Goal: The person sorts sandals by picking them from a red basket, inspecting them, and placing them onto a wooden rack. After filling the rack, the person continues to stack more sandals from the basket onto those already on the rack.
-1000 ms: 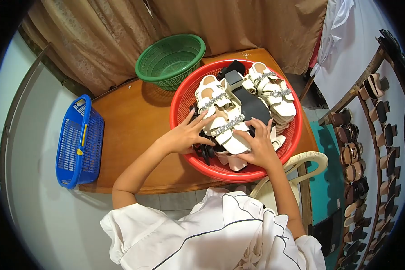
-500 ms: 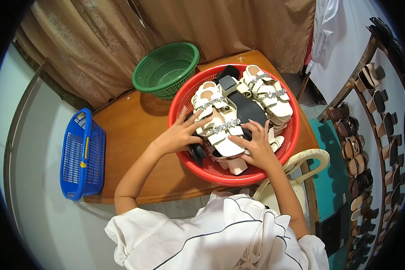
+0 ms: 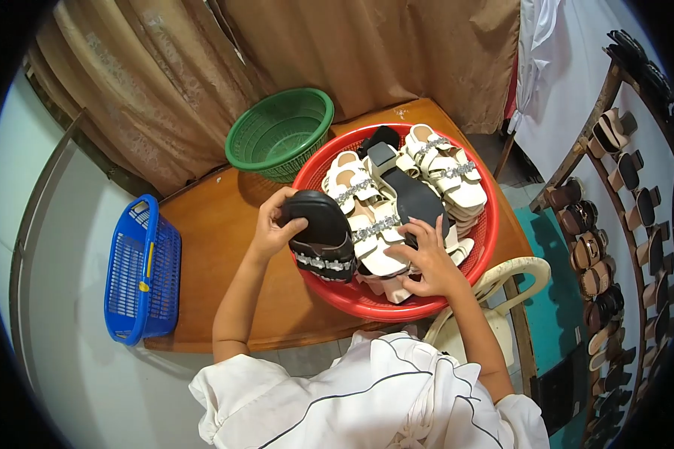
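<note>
My left hand (image 3: 274, 226) grips a black sandal (image 3: 318, 224) with a jewelled strap, thumb on its footbed, at the left rim of the red basket (image 3: 490, 247). My right hand (image 3: 436, 266) is open, its fingers apart, resting at the toe end of a white jewelled sandal (image 3: 378, 233). Next to its fingertips lies an upturned sandal with a dark sole (image 3: 419, 202). More white sandals (image 3: 457, 176) are stacked in the basket's right side. Something black (image 3: 380, 140) sits at its back edge.
A green basket (image 3: 240, 150) stands behind on the wooden table (image 3: 225, 262). At the table's left edge is a blue basket (image 3: 144, 269). A cream chair (image 3: 535, 273) is close by my right arm. Racks of shoes (image 3: 591, 273) line the right side.
My left hand has moved off the white sandals and lifted the black sandal up at the basket's left side. My right hand stays by the white sandals.
</note>
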The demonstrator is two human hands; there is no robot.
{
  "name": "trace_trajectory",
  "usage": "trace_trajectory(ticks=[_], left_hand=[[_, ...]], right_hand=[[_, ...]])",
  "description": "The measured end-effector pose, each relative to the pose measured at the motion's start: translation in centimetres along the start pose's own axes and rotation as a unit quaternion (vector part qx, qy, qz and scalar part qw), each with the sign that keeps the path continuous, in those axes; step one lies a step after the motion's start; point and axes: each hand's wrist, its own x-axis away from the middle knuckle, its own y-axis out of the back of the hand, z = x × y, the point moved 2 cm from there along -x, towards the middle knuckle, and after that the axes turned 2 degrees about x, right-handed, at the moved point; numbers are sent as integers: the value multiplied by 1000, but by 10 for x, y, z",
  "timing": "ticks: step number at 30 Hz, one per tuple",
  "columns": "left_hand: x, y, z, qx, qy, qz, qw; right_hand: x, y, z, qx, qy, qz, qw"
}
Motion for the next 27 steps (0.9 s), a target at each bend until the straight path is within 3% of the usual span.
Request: trace_trajectory(ticks=[6, 8, 11, 15, 20, 22, 24, 27], left_hand=[[-14, -12, -2, 157, 16, -160, 974], [-19, -8, 3, 241, 45, -175, 954], [-27, -8, 4, 371, 94, -200, 902], [-34, -15, 18, 438, 117, -183, 872], [-40, -26, 49, 485, 97, -217, 842], [-45, -38, 44, 482, 86, -220, 844], [-50, -53, 36, 470, 95, -228, 847], [-55, -72, 33, 456, 117, -229, 852]], right_hand=[[1, -1, -1, -24, -22, -53, 998], [1, 1, -1, -45, -28, -67, 996], [2, -1, -1, 7, -7, -14, 1000], [3, -3, -7, -132, -5, -82, 988], [22, -3, -4, -356, -29, -127, 926], [38, -23, -2, -523, -81, -180, 829], [43, -11, 10, -544, -100, -147, 820], [51, -6, 4, -552, -159, -173, 800]])
